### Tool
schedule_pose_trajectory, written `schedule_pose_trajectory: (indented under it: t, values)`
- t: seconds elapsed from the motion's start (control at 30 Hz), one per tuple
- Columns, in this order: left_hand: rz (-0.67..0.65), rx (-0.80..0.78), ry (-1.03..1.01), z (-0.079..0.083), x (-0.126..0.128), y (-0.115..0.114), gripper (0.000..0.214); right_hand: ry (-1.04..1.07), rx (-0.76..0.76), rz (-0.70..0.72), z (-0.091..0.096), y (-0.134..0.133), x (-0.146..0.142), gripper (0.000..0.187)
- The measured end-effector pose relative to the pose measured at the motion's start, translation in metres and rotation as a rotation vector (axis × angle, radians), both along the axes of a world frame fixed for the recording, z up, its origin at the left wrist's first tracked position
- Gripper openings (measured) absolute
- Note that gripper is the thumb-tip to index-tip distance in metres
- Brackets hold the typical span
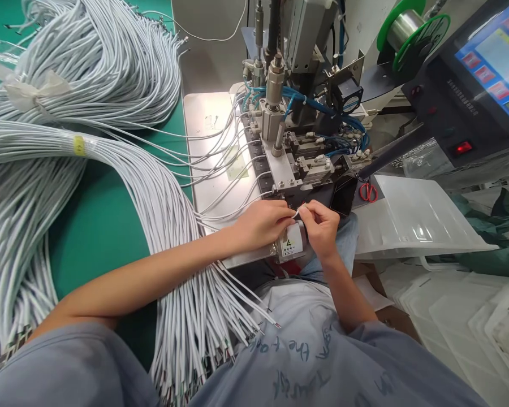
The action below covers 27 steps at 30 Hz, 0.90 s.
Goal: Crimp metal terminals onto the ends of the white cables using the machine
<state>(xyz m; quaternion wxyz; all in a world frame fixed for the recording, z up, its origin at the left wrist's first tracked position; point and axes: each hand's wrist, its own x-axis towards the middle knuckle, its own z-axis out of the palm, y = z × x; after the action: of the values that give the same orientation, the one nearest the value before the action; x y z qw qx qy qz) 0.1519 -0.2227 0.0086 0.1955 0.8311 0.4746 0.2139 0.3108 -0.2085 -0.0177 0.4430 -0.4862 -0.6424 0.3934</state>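
My left hand (263, 222) and my right hand (321, 224) meet at the front edge of a small machine (288, 141). Both pinch the end of one thin white cable (297, 213) between their fingertips. The cable runs back to the left over the metal plate (212, 147). Several more white cables lie across that plate with their ends set into the black fixture (258, 164). Below my hands sits a small grey part with a warning label (292, 244).
Large bundles of white cables (89, 68) cover the green mat (102, 226) on the left and hang over its front edge. Red-handled scissors (368, 192) lie right of the machine beside a white tray (415, 220). A touch screen (492, 56) and a green wire spool (411, 28) stand at the back right.
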Motion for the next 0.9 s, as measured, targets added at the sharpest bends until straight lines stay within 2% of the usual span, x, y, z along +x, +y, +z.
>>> schedule_pose_trajectory:
  t: [0.13, 0.27, 0.43, 0.67, 0.9]
  values:
    - [-0.003, -0.063, 0.256, -0.005, -0.003, 0.007, 0.026, 0.02, -0.164, 0.087, -0.017, 0.016, 0.009, 0.021]
    - [-0.029, -0.131, 0.362, -0.009, -0.005, 0.01, 0.027, 0.051, -0.311, 0.121, -0.029, 0.026, 0.01, 0.019]
    - [-0.04, -0.13, 0.368, -0.009, -0.006, 0.009, 0.03, 0.069, -0.33, 0.109, -0.031, 0.028, 0.004, 0.019]
    - [-0.085, -0.044, 0.501, -0.008, -0.009, 0.009, 0.04, 0.045, -0.353, 0.152, -0.032, 0.033, 0.004, 0.02]
    - [-0.128, -0.042, 0.59, 0.003, -0.005, 0.007, 0.04, 0.098, -0.395, 0.156, -0.035, 0.034, 0.002, 0.019]
